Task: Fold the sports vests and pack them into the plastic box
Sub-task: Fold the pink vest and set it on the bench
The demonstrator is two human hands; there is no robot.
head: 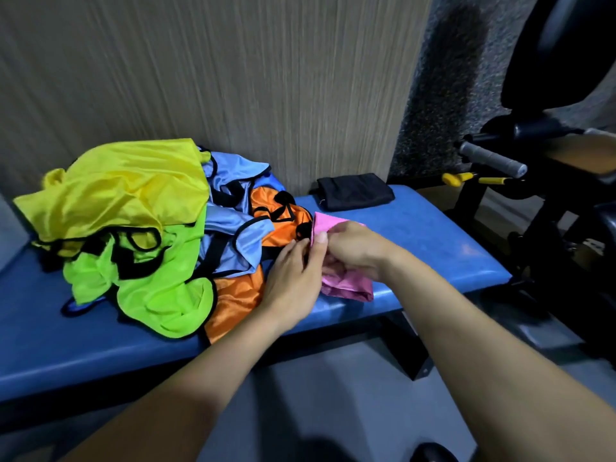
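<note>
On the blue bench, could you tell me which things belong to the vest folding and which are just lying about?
Job: pink vest, gripped by left hand and right hand; pile of yellow, green, light blue and orange vests.
Lying about: black folded cloth; gym machine.

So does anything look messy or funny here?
Yes. The vests lie in a tangled heap on the blue bench, yellow, green, blue and orange all jumbled. Both hands, left and right, hold a pink vest. No plastic box shows anywhere.
</note>
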